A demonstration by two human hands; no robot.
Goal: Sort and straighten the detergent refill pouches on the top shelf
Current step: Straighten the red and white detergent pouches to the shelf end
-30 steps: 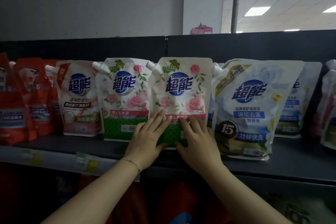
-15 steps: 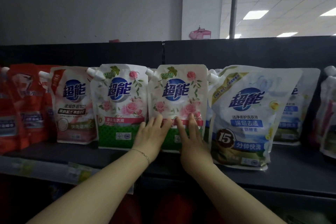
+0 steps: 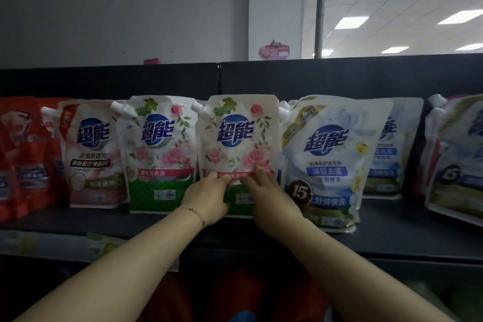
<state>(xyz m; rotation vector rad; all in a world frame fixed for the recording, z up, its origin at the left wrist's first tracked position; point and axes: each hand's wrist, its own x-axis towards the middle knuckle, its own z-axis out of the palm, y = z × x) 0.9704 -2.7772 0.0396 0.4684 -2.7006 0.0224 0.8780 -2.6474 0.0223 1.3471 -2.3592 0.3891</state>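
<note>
A row of detergent refill pouches stands on the dark top shelf (image 3: 392, 232). Both my hands lie on the lower front of the middle rose-print pouch (image 3: 236, 138), which stands upright. My left hand (image 3: 206, 197) touches its lower left with bent fingers. My right hand (image 3: 271, 195) presses its lower right, fingers reaching up to the pink band. A second rose pouch (image 3: 159, 154) stands just left of it. A larger blue-and-white pouch (image 3: 329, 159) leans at its right, nearer the shelf's front edge.
Further left stand a pink-and-white pouch (image 3: 91, 154) and red pouches (image 3: 26, 154). More blue pouches (image 3: 392, 149) stand behind at the right, and a tilted group (image 3: 457, 159) sits at the far right. The black back panel (image 3: 339, 76) rises behind the row.
Both hands pushed the middle rose pouch back into line with its neighbour. My fingers, spread flat earlier, have drawn closer together and bent more. The camera moved nearer and tilted up.
</note>
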